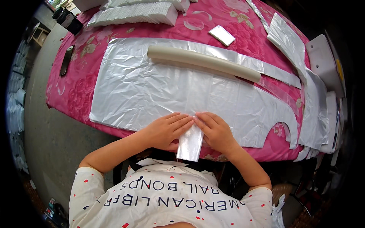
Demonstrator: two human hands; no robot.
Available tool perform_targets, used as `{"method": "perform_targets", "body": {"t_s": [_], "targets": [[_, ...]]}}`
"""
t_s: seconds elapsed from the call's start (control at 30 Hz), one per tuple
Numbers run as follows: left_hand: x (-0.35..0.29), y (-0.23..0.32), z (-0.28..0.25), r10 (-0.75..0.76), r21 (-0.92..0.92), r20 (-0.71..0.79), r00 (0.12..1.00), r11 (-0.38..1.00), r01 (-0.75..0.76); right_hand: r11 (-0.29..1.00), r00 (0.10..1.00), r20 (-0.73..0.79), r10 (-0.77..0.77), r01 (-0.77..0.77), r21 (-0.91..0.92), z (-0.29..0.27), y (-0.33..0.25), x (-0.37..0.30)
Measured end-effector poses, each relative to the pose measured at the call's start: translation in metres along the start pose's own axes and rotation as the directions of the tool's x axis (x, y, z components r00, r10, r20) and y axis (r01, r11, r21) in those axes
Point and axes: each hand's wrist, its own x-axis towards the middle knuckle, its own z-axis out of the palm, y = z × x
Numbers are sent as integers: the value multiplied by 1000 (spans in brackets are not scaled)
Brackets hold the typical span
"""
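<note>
Both hands meet at the counter's (76, 95) near edge: left hand (165, 131) and right hand (216, 131) lie flat, fingers spread, pressing a folded plastic strip (190, 144) that hangs over the edge. Behind it, a cardboard tube (203, 60) rests on the plastic sheet (144, 91).

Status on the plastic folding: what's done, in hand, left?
Done: stacks of folded white pieces sit at the far edge of the pink table. In hand: left hand and right hand press a narrow folded strip at the near edge. Left: the large flat plastic sheet pile under the cardboard tube, plus more cut sheets at right.
</note>
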Motion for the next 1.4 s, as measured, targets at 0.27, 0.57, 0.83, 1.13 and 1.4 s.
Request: {"method": "perform_targets", "body": {"t_s": [0.27, 0.57, 0.83, 1.13, 1.4], "targets": [[16, -8, -6, -409, -460, 29, 912, 805, 375, 880, 923, -53, 381, -345, 326, -4, 12, 14], [27, -6, 8, -224, -43, -153, 962, 974, 220, 379, 557, 431, 710, -818, 433, -21, 30, 48], [33, 3, 25, -336, 126, 30, 941, 936, 330, 456, 552, 346, 759, -829, 323, -22, 17, 47], [48, -12, 11, -303, 27, -144, 942, 950, 310, 995, 995, -6, 101, -101, -13, -13, 39, 34], [51, -32, 12, -156, 172, -156, 975, 968, 182, 989, 996, -45, 75, -69, 132, -20, 59, 45]]}}
